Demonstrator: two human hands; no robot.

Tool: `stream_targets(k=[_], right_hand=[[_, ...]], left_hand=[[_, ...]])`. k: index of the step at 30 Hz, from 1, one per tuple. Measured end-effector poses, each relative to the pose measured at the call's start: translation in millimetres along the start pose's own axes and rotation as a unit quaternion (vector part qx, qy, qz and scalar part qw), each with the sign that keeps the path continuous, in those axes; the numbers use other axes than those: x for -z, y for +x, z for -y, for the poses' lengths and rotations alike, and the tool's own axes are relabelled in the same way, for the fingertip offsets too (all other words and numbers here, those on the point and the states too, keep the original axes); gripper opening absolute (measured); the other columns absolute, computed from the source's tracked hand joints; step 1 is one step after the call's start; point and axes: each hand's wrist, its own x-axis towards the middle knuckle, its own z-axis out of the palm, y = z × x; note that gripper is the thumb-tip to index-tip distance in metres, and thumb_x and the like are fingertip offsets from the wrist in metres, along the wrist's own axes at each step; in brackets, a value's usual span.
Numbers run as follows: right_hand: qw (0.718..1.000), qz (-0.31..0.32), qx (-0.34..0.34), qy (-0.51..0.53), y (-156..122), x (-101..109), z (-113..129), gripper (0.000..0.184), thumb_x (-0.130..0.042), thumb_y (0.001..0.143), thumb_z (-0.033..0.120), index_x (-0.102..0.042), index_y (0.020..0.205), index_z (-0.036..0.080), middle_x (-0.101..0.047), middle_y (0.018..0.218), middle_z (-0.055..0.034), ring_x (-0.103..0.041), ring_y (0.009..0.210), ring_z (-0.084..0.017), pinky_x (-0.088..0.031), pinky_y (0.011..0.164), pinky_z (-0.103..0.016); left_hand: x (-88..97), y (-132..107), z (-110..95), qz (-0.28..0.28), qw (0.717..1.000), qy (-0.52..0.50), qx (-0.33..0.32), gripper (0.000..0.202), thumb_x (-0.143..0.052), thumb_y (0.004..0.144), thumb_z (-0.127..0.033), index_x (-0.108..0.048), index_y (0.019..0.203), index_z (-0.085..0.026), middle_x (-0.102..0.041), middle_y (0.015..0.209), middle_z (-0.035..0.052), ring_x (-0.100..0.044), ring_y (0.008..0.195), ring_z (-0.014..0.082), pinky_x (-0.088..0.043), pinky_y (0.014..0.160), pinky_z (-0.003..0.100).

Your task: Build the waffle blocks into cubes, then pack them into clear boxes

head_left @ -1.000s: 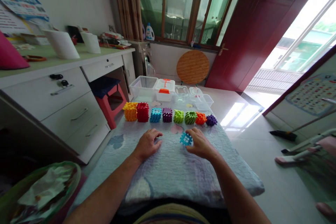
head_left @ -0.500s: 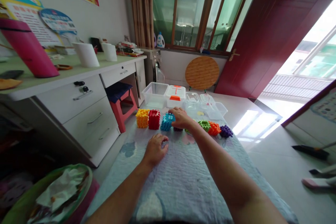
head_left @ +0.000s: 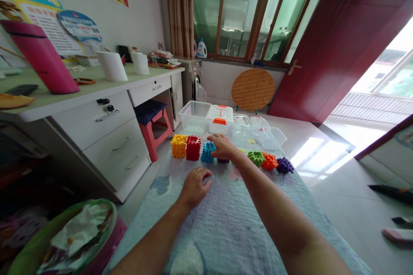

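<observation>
My left hand [head_left: 195, 188] rests on the cloth-covered table, its fingers loosely curved and the thumb apart, with nothing in it. Farther forward, my right hand [head_left: 223, 147] is closed at the right side of a blue openwork cube [head_left: 207, 153], fingertips over its top and thumb on the near side. A red cube [head_left: 193, 148] and a yellow cube [head_left: 178, 146] stand left of the blue one. Below my right hand a dark maroon piece [head_left: 223, 160] shows in part. Beyond my wrist lie a green cube [head_left: 256, 158], an orange cube [head_left: 269, 161] and a purple cube [head_left: 285, 165].
Behind the row stand a clear plastic bin [head_left: 195, 116], a lidded box with an orange latch [head_left: 220, 119] and several smaller clear containers. To the left are a desk [head_left: 112, 86], a pink stool [head_left: 157, 131] and a waste bin [head_left: 111, 232].
The whole view has shifted slightly to the left, so things sit farther right. My right hand has moved very little at the blue cube, which looks slightly lower. My left hand keeps its pose.
</observation>
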Motion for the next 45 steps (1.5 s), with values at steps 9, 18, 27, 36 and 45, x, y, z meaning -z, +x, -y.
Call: stream_targets(k=[9, 18, 27, 36, 45], right_hand=[[0.986, -0.151, -0.002, 0.067, -61, 24, -68, 0.041, -0.058, 0.073, 0.016, -0.062, 0.113, 0.017, -0.064, 0.106, -0.0083, -0.058, 0.098, -0.020, -0.043, 0.092, -0.034], [0.937, -0.206, -0.281, -0.031, -122, 42, -168, 0.036, -0.045, 0.080, 0.012, -0.067, 0.108, 0.014, -0.067, 0.103, -0.0117, -0.062, 0.094, -0.020, -0.044, 0.087, -0.029], [0.910, -0.173, -0.375, -0.043, -111, 32, -197, 0.046, -0.052, 0.081, 0.021, -0.060, 0.126, 0.025, -0.071, 0.105, -0.0089, -0.063, 0.101, -0.025, -0.046, 0.082, -0.033], [0.887, -0.191, -0.419, -0.040, -107, 28, -192, 0.031, -0.050, 0.085, 0.026, -0.069, 0.109, 0.025, -0.072, 0.098, -0.0098, -0.065, 0.095, -0.023, -0.045, 0.077, -0.030], [0.876, -0.277, -0.394, -0.034, -135, 50, -170, 0.031, -0.046, 0.089, 0.030, -0.065, 0.111, 0.021, -0.073, 0.095, -0.0079, -0.066, 0.088, -0.023, -0.043, 0.077, -0.030]], left_hand=[[2.5, -1, -3, 0.011, 1.000, -0.021, 0.010, 0.019, -0.055, 0.074, -0.016, -0.066, 0.090, -0.016, -0.064, 0.086, 0.0053, -0.060, 0.083, 0.0192, -0.048, 0.080, 0.032], [6.7, 1, -5, 0.024, 0.998, -0.050, 0.038, 0.025, -0.049, 0.078, -0.025, -0.066, 0.094, -0.016, -0.067, 0.088, 0.0046, -0.059, 0.067, 0.0157, -0.048, 0.071, 0.030], [6.5, 1, -7, 0.026, 0.996, -0.071, 0.042, 0.024, -0.051, 0.077, -0.031, -0.067, 0.089, -0.018, -0.070, 0.081, 0.0027, -0.061, 0.067, 0.0166, -0.049, 0.067, 0.029], [7.3, 2, -8, 0.035, 0.997, -0.061, 0.041, 0.024, -0.050, 0.078, -0.029, -0.067, 0.089, -0.017, -0.068, 0.078, 0.0030, -0.062, 0.068, 0.0169, -0.048, 0.067, 0.028], [7.0, 1, -6, 0.042, 0.997, -0.054, 0.030, 0.022, -0.049, 0.081, -0.029, -0.065, 0.091, -0.017, -0.067, 0.080, 0.0024, -0.061, 0.069, 0.0163, -0.048, 0.068, 0.028]])
